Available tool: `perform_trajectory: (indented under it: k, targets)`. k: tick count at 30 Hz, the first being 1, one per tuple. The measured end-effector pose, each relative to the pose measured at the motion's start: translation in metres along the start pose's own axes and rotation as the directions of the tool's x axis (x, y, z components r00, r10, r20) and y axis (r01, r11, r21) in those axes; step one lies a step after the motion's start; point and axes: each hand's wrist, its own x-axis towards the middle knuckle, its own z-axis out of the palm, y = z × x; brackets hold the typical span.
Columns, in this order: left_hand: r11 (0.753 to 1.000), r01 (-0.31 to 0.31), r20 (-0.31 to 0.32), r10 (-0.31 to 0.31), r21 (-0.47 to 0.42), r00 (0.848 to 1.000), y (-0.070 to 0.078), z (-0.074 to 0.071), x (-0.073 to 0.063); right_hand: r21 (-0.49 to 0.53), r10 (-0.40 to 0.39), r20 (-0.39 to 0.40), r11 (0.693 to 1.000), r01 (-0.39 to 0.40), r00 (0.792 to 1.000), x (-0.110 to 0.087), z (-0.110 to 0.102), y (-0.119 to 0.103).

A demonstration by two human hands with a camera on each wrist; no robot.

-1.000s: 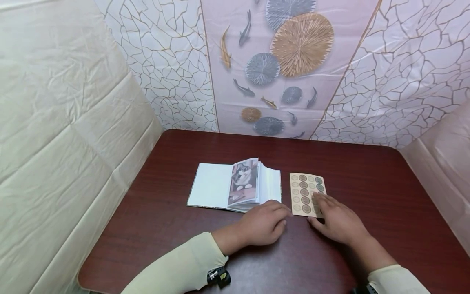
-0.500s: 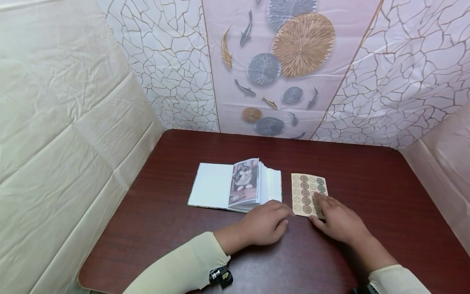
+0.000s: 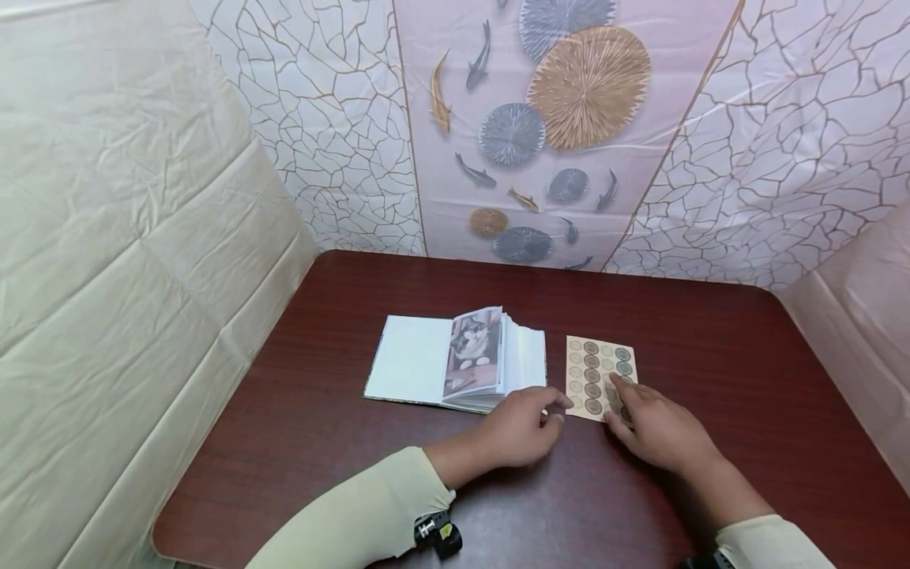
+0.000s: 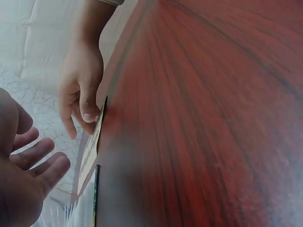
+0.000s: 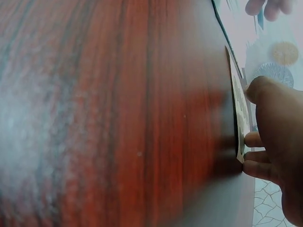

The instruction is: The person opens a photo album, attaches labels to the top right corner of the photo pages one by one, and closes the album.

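A tan sheet of round stickers (image 3: 579, 375) lies flat on the dark red table, right of an open photo album (image 3: 408, 359) with a cat picture. My right hand (image 3: 661, 431) rests on the sheet's right side, fingers extended and covering some stickers. In the right wrist view, fingertips (image 5: 253, 139) touch the sheet near its edge. My left hand (image 3: 522, 431) is between album and sheet, at their near edges, with nothing in its loosely bent fingers. The left wrist view shows those fingers (image 4: 35, 153) apart from the sheet.
The wood-grain table (image 3: 298, 450) runs up to a patterned backdrop (image 3: 341, 126). Pale cloth (image 3: 128, 261) hangs along the left side, more cloth (image 3: 860, 340) along the right. A black wrist camera (image 3: 438, 533) sits at the left cuff.
My left hand has shifted slightly right, and its thumb and forefinger have parted. The right hand stays on the sticker sheet; the album has not visibly moved.
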Motion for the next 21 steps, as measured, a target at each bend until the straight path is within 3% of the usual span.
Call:
perform_trajectory:
  k: [7, 16, 21]
  targets:
    - [0.996, 0.068, -0.002, -0.069, -0.048, 0.998, 0.0002, 0.0018, 0.0023, 0.012, 0.001, 0.018, 1.000, -0.001, 1.000, -0.0008, -0.0003, 0.0015]
    - [0.996, 0.068, -0.009, -0.068, -0.055, 0.998, 0.0005, 0.0024, 0.0029, 0.031, -0.037, 0.021, 0.999, 0.036, 0.999, 0.0018, -0.0028, 0.0030]
    - [0.996, 0.073, -0.004, -0.073, -0.049, 0.997, 0.0015, 0.0023, 0.0031, 0.029, -0.078, -0.022, 0.996, 0.079, 0.997, 0.0021, -0.0012, 0.0030]
